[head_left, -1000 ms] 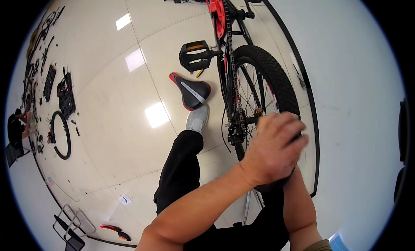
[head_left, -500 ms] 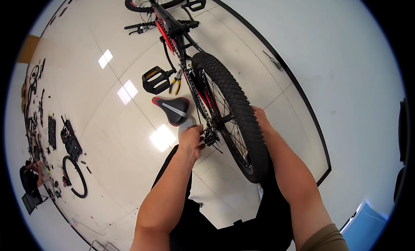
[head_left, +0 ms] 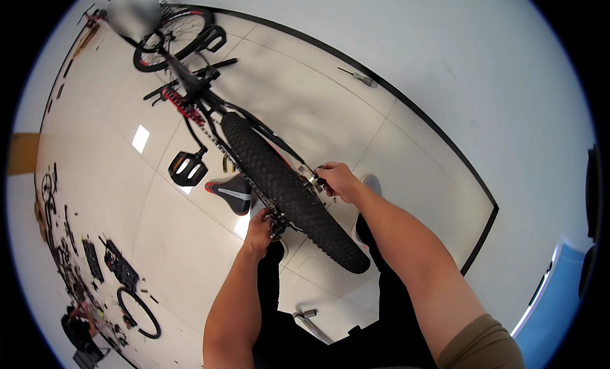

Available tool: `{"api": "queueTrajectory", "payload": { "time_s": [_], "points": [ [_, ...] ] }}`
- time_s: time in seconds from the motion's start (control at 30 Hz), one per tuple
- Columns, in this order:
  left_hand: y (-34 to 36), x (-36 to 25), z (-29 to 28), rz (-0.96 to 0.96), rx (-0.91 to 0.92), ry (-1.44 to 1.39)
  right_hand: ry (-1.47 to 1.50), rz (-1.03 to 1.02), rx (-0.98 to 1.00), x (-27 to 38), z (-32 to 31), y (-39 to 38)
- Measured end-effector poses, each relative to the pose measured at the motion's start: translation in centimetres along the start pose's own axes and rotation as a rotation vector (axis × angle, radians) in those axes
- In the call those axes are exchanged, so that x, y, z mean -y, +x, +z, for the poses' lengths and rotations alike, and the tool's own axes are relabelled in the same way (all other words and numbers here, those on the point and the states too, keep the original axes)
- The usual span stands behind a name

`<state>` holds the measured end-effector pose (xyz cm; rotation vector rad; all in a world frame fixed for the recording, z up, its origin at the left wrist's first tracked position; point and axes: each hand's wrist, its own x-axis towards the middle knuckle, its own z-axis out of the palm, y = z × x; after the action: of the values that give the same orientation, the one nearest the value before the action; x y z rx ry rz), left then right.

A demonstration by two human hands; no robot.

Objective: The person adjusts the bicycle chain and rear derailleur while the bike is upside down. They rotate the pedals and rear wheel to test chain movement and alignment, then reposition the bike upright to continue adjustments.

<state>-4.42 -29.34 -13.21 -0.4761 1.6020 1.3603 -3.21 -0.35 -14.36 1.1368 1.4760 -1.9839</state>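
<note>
A bicycle's rear wheel with a knobby black tyre (head_left: 267, 172) slants toward me, the frame and chain running away to the upper left. My left hand (head_left: 257, 234) is closed at the rear derailleur (head_left: 277, 223), left of the wheel. Across the tyre, my right hand (head_left: 338, 181) curls its fingers around a small part at the frame end by the axle; the fingers hide what it is. Beside them shows a silver metal piece (head_left: 309, 176). A black and red saddle (head_left: 234, 194) is left of the wheel, near a pedal (head_left: 188, 169).
A screwdriver (head_left: 359, 76) lies by the wall edge. Pliers (head_left: 229, 164) are partly hidden behind the bicycle. Near my feet is a silver metal object (head_left: 312, 324). Scattered parts, a toolbox (head_left: 121, 267) and a loose tyre (head_left: 146, 318) lie at left, close to a seated person (head_left: 79, 334).
The view has turned, and the bicycle now slants more to the upper left. My right hand has moved from the tyre's side to the axle area. My left hand stays at the derailleur.
</note>
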Motion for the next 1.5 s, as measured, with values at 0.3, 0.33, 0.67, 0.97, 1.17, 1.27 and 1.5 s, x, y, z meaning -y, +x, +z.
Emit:
{"api": "queueTrajectory", "payload": {
  "time_s": [0.3,0.33,0.67,0.97,1.17,1.27,1.5],
  "points": [
    [3.5,4.1,-4.5,0.918,-0.093,1.076,-0.154,-0.032,0.037,0.6,-0.3,0.7],
    [3.7,3.9,-4.4,0.927,-0.084,1.071,-0.180,-0.035,0.019,0.6,-0.5,0.7],
    [4.7,2.7,-5.4,0.513,-0.016,1.274,-0.275,-0.168,0.038,1.1,-0.2,1.6],
    [3.8,1.1,-3.0,0.792,-0.069,0.800,-0.432,-0.331,-0.083,0.3,0.0,2.5],
    [0.9,-0.9,-0.9,0.641,-0.105,0.866,-0.454,-0.285,-0.112,0.2,0.1,2.8],
    [0.5,-0.9,-0.7,0.816,-0.173,0.934,-0.337,-0.214,-0.121,0.3,0.6,2.2],
    [2.5,0.0,-3.2,0.442,0.032,0.781,-0.187,-0.134,-0.183,1.0,1.5,0.2]
  ]
}}
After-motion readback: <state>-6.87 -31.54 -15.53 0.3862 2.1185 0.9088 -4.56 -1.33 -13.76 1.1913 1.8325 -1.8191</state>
